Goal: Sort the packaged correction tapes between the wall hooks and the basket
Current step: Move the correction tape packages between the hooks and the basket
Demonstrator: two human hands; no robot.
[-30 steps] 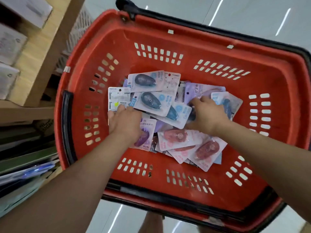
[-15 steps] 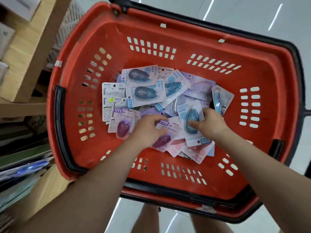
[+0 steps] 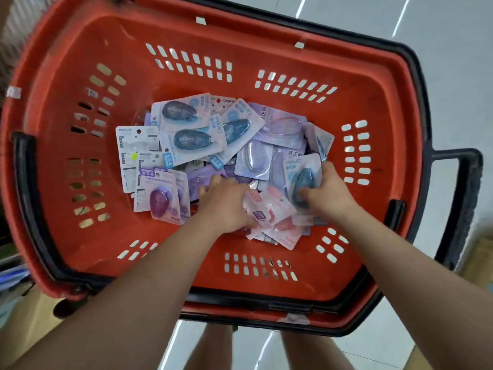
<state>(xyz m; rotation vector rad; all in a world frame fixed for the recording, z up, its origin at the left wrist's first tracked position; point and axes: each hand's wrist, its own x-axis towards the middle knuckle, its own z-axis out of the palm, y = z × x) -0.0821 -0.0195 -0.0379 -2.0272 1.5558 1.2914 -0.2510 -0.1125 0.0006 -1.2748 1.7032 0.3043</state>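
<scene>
Two hands are down in the basket, which I see from above, its red slotted walls ringing a loose heap of packs on the bottom. The right hand grips a teal pack at the heap's right edge: thumb across the blister, fingers curled behind the card, the pack tipped up off the pile. The left hand lies back-up in the middle of the heap, fingertips pushed in among lilac cards, its thumb side against the pink packs. Those fingers are hidden under the cards, so I cannot tell whether they pinch anything. On the far side I read three blue packs face up and overlapping. A purple pack lies face up to the left of the left hand, apart from it, just below some white card backs. A black handle sticks out on the right over the pale floor.
</scene>
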